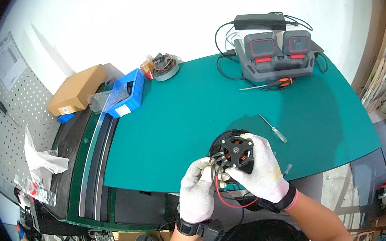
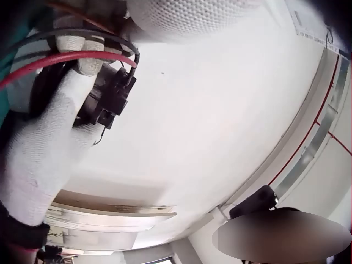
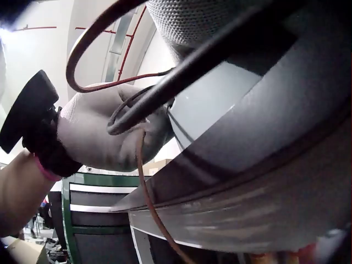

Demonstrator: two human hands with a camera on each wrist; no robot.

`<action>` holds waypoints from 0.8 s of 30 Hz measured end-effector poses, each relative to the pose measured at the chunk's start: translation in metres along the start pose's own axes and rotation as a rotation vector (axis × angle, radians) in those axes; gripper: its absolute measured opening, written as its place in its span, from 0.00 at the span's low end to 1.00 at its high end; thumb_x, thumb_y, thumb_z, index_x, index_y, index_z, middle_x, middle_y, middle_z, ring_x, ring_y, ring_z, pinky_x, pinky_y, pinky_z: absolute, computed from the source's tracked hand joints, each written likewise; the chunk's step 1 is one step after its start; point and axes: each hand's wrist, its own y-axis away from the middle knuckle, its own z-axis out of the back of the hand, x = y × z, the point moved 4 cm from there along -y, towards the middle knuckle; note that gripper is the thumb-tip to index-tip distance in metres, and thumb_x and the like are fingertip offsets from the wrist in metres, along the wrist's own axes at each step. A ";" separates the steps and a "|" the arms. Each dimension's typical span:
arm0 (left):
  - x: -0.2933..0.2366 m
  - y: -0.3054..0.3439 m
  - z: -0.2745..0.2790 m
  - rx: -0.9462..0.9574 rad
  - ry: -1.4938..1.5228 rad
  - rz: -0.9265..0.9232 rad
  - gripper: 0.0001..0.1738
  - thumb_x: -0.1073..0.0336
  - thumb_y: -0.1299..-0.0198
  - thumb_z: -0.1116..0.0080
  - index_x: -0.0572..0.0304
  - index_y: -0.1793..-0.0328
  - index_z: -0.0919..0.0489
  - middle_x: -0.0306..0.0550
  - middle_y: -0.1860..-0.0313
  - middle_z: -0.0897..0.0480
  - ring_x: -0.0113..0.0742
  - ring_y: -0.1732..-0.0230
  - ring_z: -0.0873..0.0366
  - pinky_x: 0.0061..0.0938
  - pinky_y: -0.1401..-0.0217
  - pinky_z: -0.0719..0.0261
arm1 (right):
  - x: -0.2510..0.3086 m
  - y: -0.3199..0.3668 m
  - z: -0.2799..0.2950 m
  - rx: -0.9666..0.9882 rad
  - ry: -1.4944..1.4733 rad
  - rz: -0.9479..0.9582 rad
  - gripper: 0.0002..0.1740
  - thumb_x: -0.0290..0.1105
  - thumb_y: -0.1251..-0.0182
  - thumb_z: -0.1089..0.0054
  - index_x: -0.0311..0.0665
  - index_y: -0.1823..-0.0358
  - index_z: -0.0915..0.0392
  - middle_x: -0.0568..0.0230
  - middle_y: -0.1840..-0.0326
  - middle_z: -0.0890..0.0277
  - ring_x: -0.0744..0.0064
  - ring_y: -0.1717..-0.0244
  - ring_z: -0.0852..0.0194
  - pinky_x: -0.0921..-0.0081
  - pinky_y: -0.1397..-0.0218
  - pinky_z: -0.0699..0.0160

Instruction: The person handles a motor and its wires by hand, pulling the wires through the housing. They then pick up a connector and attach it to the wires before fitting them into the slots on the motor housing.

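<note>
Above the front edge of the green table (image 1: 179,127), a black round motor (image 1: 236,150) shows its four-armed bracket and copper windings. My gloved right hand (image 1: 265,174) grips it from the right, with the thumb in front and fingers at the far rim. My gloved left hand (image 1: 196,191) pinches the dark leads (image 1: 213,167) at the motor's left side. Below, a red wire (image 1: 220,196) loops toward my right wrist. In the left wrist view, this red wire (image 2: 66,56) crosses before my right hand, beside a black blocky part (image 2: 113,99).
A clear-handled screwdriver (image 1: 280,135) lies right of the motor. Farther back are an orange-and-black screwdriver (image 1: 280,82), a grey two-bay dock (image 1: 277,69) and a power adapter (image 1: 259,22). A blue bin (image 1: 136,96) and another wired motor (image 1: 166,72) stand at the back left.
</note>
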 end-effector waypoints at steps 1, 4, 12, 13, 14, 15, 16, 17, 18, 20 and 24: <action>-0.001 -0.001 0.001 0.003 0.001 -0.001 0.14 0.66 0.19 0.45 0.64 0.34 0.23 0.51 0.51 0.12 0.41 0.58 0.10 0.32 0.57 0.11 | -0.001 0.000 0.000 -0.002 0.002 0.001 0.43 0.32 0.46 0.17 0.33 0.30 0.31 0.42 0.35 0.25 0.40 0.31 0.27 0.50 0.26 0.27; -0.008 -0.004 0.002 0.082 0.081 0.033 0.14 0.66 0.18 0.45 0.65 0.34 0.23 0.50 0.51 0.12 0.40 0.57 0.11 0.32 0.56 0.11 | 0.000 -0.001 0.001 0.007 -0.010 -0.003 0.43 0.32 0.46 0.17 0.33 0.30 0.31 0.42 0.35 0.25 0.40 0.31 0.27 0.50 0.26 0.27; -0.073 -0.013 -0.010 -0.077 -0.840 -0.539 0.08 0.69 0.30 0.32 0.65 0.49 0.13 0.48 0.58 0.12 0.36 0.59 0.13 0.30 0.55 0.16 | 0.004 -0.001 0.003 -0.012 0.002 0.019 0.42 0.33 0.50 0.15 0.34 0.34 0.29 0.45 0.36 0.22 0.39 0.33 0.25 0.46 0.28 0.27; -0.082 -0.012 -0.021 0.010 -1.094 -0.636 0.06 0.71 0.33 0.29 0.64 0.52 0.12 0.49 0.59 0.12 0.37 0.61 0.13 0.30 0.57 0.16 | 0.004 -0.001 0.003 -0.013 0.002 0.019 0.42 0.33 0.50 0.15 0.34 0.34 0.29 0.45 0.36 0.22 0.39 0.33 0.25 0.46 0.28 0.27; -0.087 -0.013 -0.026 0.024 -1.148 -0.623 0.04 0.71 0.37 0.27 0.62 0.58 0.11 0.50 0.62 0.13 0.40 0.64 0.13 0.32 0.60 0.16 | 0.004 -0.001 0.002 -0.024 -0.003 0.027 0.42 0.33 0.50 0.15 0.35 0.34 0.29 0.45 0.36 0.22 0.39 0.33 0.25 0.46 0.28 0.27; -0.092 -0.016 -0.027 0.026 -1.150 -0.623 0.04 0.71 0.37 0.27 0.62 0.58 0.11 0.50 0.62 0.13 0.40 0.64 0.13 0.32 0.60 0.16 | 0.004 -0.001 0.002 -0.035 -0.009 0.036 0.42 0.33 0.50 0.15 0.35 0.34 0.29 0.45 0.36 0.22 0.39 0.33 0.25 0.46 0.28 0.27; -0.096 -0.017 -0.028 0.091 -1.225 -0.631 0.04 0.71 0.37 0.27 0.62 0.58 0.10 0.51 0.63 0.13 0.43 0.65 0.13 0.32 0.61 0.17 | 0.004 -0.001 0.003 -0.037 -0.010 0.034 0.42 0.33 0.50 0.15 0.35 0.34 0.29 0.45 0.36 0.22 0.39 0.33 0.25 0.46 0.28 0.27; -0.097 -0.018 -0.030 0.157 -1.302 -0.637 0.05 0.70 0.38 0.26 0.61 0.58 0.10 0.51 0.64 0.13 0.45 0.66 0.13 0.33 0.62 0.17 | 0.005 -0.001 0.003 -0.033 -0.013 0.040 0.42 0.33 0.50 0.15 0.35 0.34 0.29 0.45 0.36 0.22 0.39 0.33 0.25 0.46 0.28 0.27; -0.096 -0.018 -0.032 0.136 -1.322 -0.644 0.05 0.68 0.40 0.24 0.60 0.61 0.10 0.50 0.66 0.14 0.47 0.67 0.14 0.35 0.64 0.18 | 0.005 -0.001 0.002 -0.027 -0.015 0.047 0.42 0.33 0.50 0.15 0.35 0.34 0.30 0.45 0.36 0.22 0.39 0.34 0.25 0.46 0.28 0.27; -0.096 -0.018 -0.034 0.132 -1.357 -0.685 0.05 0.68 0.40 0.24 0.59 0.62 0.10 0.50 0.67 0.14 0.48 0.68 0.15 0.36 0.65 0.18 | 0.003 0.000 0.001 -0.037 -0.013 0.050 0.43 0.33 0.50 0.15 0.35 0.34 0.30 0.45 0.36 0.23 0.39 0.34 0.25 0.46 0.29 0.28; -0.101 -0.019 -0.035 0.172 -1.449 -0.793 0.07 0.64 0.40 0.23 0.58 0.64 0.11 0.47 0.71 0.16 0.50 0.70 0.16 0.39 0.67 0.19 | 0.004 0.000 0.001 -0.026 -0.003 0.045 0.43 0.33 0.50 0.15 0.35 0.33 0.30 0.45 0.35 0.23 0.39 0.34 0.25 0.46 0.28 0.28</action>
